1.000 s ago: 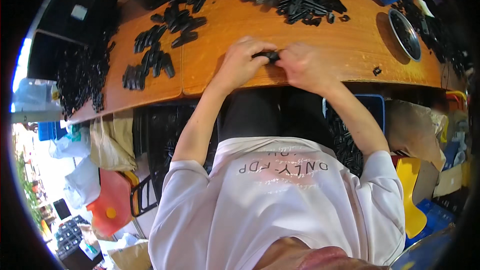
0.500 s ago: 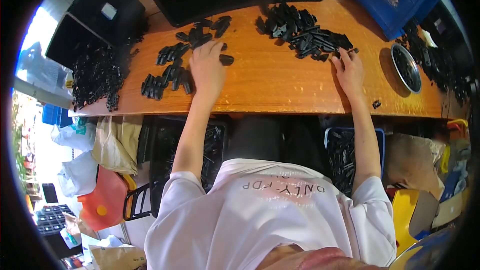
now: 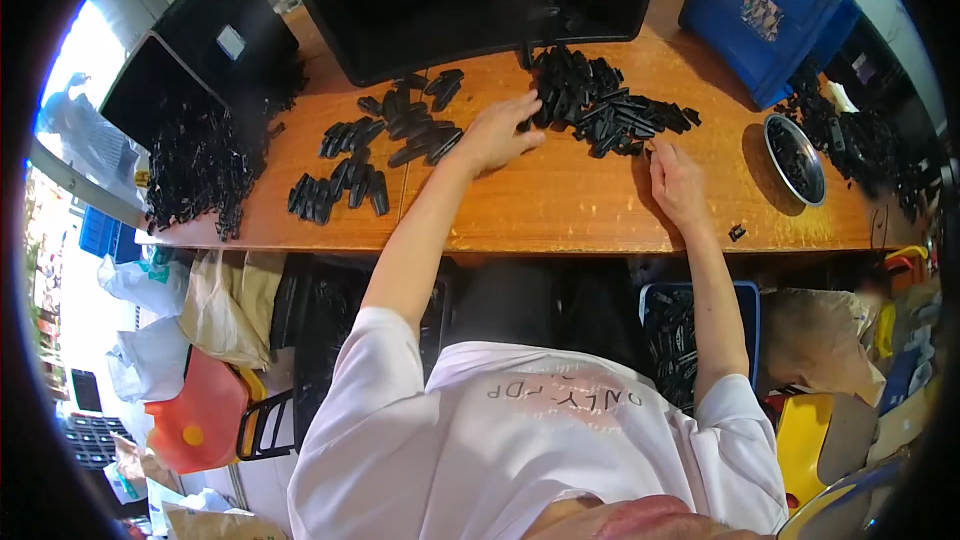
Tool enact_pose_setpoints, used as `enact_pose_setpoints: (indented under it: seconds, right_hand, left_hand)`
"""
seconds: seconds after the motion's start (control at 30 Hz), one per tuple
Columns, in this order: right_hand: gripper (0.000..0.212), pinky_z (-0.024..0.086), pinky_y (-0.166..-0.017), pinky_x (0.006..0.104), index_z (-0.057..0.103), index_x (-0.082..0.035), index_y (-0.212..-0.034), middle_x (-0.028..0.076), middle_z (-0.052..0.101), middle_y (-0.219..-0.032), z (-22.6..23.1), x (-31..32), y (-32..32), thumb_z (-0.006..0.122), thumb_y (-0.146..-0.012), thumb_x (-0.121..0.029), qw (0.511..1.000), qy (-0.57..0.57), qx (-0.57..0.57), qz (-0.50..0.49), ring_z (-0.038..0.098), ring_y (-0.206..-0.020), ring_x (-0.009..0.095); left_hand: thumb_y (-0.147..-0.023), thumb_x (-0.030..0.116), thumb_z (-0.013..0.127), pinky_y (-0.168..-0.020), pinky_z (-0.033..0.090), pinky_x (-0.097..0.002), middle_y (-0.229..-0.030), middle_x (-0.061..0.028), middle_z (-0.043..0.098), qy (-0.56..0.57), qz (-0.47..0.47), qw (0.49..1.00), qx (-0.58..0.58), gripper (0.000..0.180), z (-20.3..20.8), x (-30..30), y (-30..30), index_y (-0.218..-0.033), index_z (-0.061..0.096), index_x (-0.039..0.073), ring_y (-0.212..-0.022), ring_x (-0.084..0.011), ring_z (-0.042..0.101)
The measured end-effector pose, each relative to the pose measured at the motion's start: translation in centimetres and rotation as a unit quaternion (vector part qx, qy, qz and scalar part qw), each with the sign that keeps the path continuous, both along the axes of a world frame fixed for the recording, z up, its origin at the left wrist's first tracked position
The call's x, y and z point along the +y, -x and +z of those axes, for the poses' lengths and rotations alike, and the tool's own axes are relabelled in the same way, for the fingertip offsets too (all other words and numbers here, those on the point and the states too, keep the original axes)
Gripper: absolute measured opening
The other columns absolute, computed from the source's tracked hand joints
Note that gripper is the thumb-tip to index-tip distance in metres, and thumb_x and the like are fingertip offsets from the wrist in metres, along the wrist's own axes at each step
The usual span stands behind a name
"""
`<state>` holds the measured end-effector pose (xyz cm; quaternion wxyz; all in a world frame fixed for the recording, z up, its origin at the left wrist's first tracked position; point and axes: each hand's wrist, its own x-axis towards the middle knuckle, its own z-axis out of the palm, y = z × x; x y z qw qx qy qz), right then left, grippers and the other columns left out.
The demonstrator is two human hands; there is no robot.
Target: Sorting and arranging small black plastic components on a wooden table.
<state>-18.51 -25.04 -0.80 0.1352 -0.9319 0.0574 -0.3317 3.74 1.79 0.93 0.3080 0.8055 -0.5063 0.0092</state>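
A heap of long, slim black plastic parts (image 3: 615, 118) lies on the wooden table, toward the back right of the middle. At its left edge is my left hand (image 3: 492, 138), thumb and fingers apart, fingertips close to the parts. My right hand (image 3: 680, 182) is at the heap's near side with its fingers curled together; whatever may be between the fingertips is too small to make out. To the left of my left hand, similar black parts (image 3: 408, 122) lie in small side-by-side groups, spread over the table.
Small black pieces (image 3: 205, 165) spill from tipped black bins (image 3: 165, 90) at the left. At the right stand a metal bowl (image 3: 797, 162), a blue crate (image 3: 762, 15) and more black pieces. A small black piece (image 3: 738, 233) lies near the front edge. A blue-rimmed bin (image 3: 668, 340) sits below.
My left hand has moved right, from the grouped parts to the heap's left edge. My right hand has drawn slightly nearer and left, its fingers more curled. The whole view has shifted a little.
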Motion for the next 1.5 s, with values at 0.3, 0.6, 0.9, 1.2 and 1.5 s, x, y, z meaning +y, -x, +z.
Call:
enact_pose_setpoints:
  seconds: [0.3, 0.6, 0.9, 1.2, 1.5]
  right_hand:
    - [0.016, 0.054, -0.065, 0.0496, 0.069, -0.009, -0.094, 0.018, 0.071, -0.083, 0.4, 5.8, 2.3, 0.064, -0.100, -0.023, 0.997, -0.056, 0.041, 0.045, 0.068, -0.072, 0.043]
    - [0.015, 0.055, -0.071, 0.0429, 0.071, -0.007, -0.104, 0.014, 0.069, -0.099, 1.9, 6.7, 3.4, 0.070, -0.095, -0.019, 0.996, -0.041, 0.028, 0.074, 0.068, -0.085, 0.036]
    - [0.018, 0.054, -0.074, 0.0430, 0.070, 0.000, -0.106, 0.018, 0.069, -0.098, 3.2, 10.1, -0.1, 0.074, -0.090, -0.008, 0.966, -0.095, 0.079, 0.228, 0.067, -0.086, 0.039]
    - [0.018, 0.055, -0.074, 0.0424, 0.071, 0.000, -0.105, 0.017, 0.069, -0.097, 1.8, 9.7, -1.7, 0.074, -0.089, -0.005, 0.961, -0.074, 0.032, 0.264, 0.067, -0.086, 0.039]
    - [0.015, 0.050, -0.068, 0.0443, 0.063, -0.004, -0.083, 0.012, 0.061, -0.082, 1.0, 11.0, -4.7, 0.076, -0.081, -0.011, 0.952, -0.002, -0.026, 0.305, 0.062, -0.079, 0.036]
  left_hand:
    - [-0.087, -0.001, 0.068, -0.113, 0.045, -0.0399, -0.148, -0.0161, 0.057, 0.146, 0.029, 0.982, 0.118, 0.047, 0.3, 4.4, 8.2, -0.133, 0.063, 0.003, -0.131, -0.0357, 0.058]
    - [-0.082, 0.005, 0.077, -0.096, 0.052, -0.0375, -0.111, -0.0130, 0.073, 0.151, 0.130, 0.974, 0.109, 0.037, -0.7, 4.7, 9.5, -0.120, 0.073, 0.007, -0.110, -0.0297, 0.066]
    - [-0.084, 0.004, 0.076, -0.090, 0.054, -0.0331, -0.111, -0.0126, 0.073, 0.117, 0.081, 0.970, 0.199, 0.033, -0.5, 4.7, 9.9, -0.117, 0.076, 0.007, -0.103, -0.0243, 0.070]
    - [-0.082, 0.003, 0.075, -0.085, 0.055, -0.0354, -0.105, -0.0155, 0.074, 0.138, 0.072, 0.959, 0.235, 0.032, -0.2, 4.6, 9.8, -0.114, 0.075, 0.006, -0.097, -0.0289, 0.071]
    - [-0.084, -0.002, 0.073, -0.090, 0.055, -0.0301, -0.112, -0.0103, 0.075, 0.136, 0.057, 0.955, 0.258, 0.035, -0.2, 4.5, 9.3, -0.118, 0.075, 0.004, -0.101, -0.0201, 0.072]
